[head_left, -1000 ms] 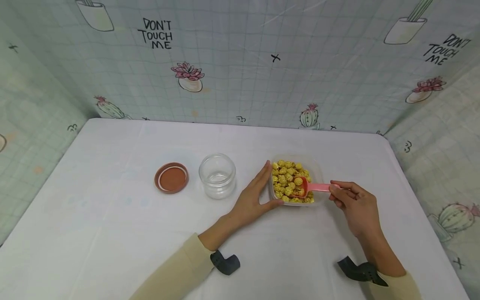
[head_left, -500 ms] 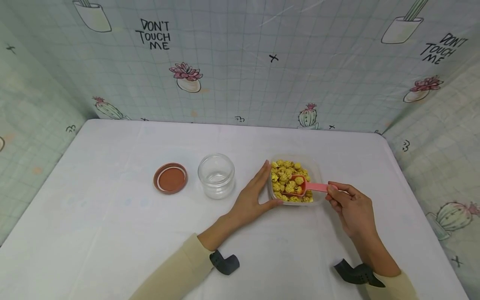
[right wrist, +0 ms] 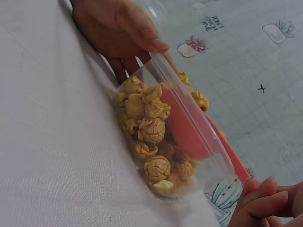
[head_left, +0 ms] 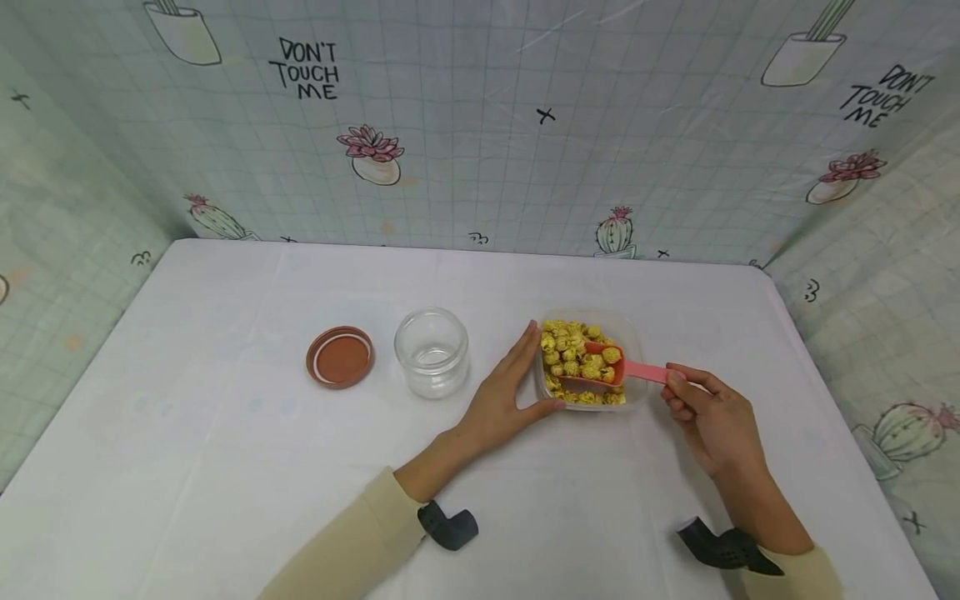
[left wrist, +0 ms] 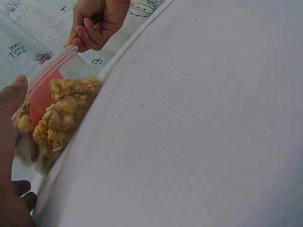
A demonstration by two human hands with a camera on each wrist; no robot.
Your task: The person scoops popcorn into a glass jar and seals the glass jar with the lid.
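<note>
A clear plastic container (head_left: 634, 398) holds yellow popcorn (head_left: 557, 335) on the white table. My left hand (head_left: 491, 404) holds its left corner, thumb along the near side and fingers along the left side. With the right hand (head_left: 718, 421) I pinch the handle end of a pink scoop (head_left: 643, 372). The scoop's bowl is loaded with several popcorn pieces and sits within the container's outline. Through the clear wall in the right wrist view, the scoop's red bowl (right wrist: 187, 130) shows behind popcorn (right wrist: 151, 130). Part of the right hand's grip is hidden by its own fingers.
Left of the container stands a clear jar (head_left: 431, 354) without a lid on it. A brown round lid (head_left: 340, 357) lies farther left. Patterned cloth walls (head_left: 465, 125) rise behind the table (head_left: 285, 492) and at both sides.
The scoop first pushed left into the popcorn, then rose and shifted slightly right, with popcorn heaped in its bowl. My left hand has stayed on the container.
</note>
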